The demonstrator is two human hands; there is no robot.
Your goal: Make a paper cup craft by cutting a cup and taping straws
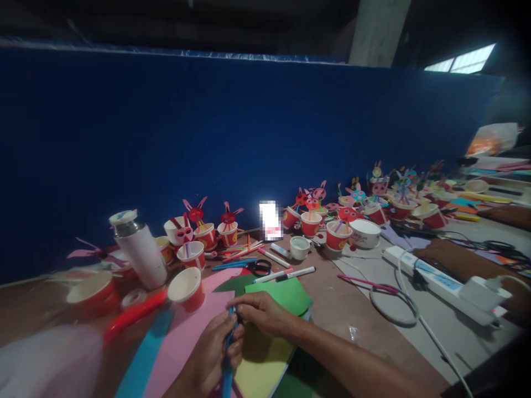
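Observation:
My left hand (211, 351) is closed round a narrow blue strip (228, 367), which hangs down from the fist toward the bottom edge of the view; I cannot tell whether it is paper. With fingertips pinched on the strip's upper end, my right hand (263, 313) meets the left one. Beneath both hands lie coloured sheets: a pink sheet (182, 337), a yellow sheet (265, 356) and a green sheet (284, 296). A blue sheet (145, 351) shows further left. Just beyond the left hand stands a red paper cup (193, 296) with a white inside.
Several red cups with paper rabbit figures, such as one cup (311, 225), line the blue partition (207, 127). A white flask (143, 254) leans at left. Markers, black-handled scissors (260, 268) and a small white cup (299, 248) lie ahead. At right sits a power strip (440, 282) with cables.

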